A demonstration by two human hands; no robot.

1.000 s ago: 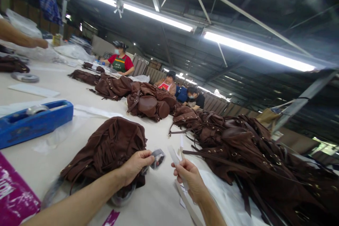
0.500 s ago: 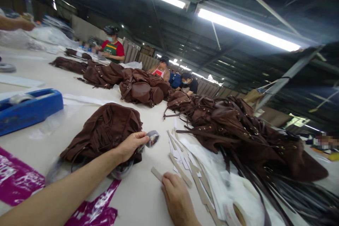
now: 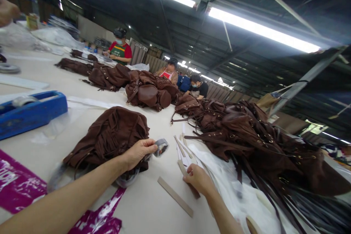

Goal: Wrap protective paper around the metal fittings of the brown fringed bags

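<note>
My left hand (image 3: 139, 153) pinches a small, shiny grey roll (image 3: 161, 147) at the right edge of a dark brown fringed bag (image 3: 115, 131). Clear plastic film (image 3: 127, 180) wraps a looped part of that bag below my wrist. My right hand (image 3: 200, 179) has its fingers bent and closed on a grey-beige cardboard strip (image 3: 182, 168) in the loose pile; the fingertips partly cover it. Between my hands a single cardboard strip (image 3: 175, 196) lies flat on the table, touched by neither.
A blue tape dispenser (image 3: 33, 111) and purple plastic packaging (image 3: 19, 186) are at left. Brown bags (image 3: 246, 128) are heaped across the back and right. White sheeting (image 3: 230, 190) and a tape roll (image 3: 251, 225) lie at right. Co-workers (image 3: 120, 49) stand beyond; another person's hand (image 3: 8, 11) is far left.
My right hand has left the single strip on the table and moved up and right to the pile. My left hand has barely moved, still holding the roll.
</note>
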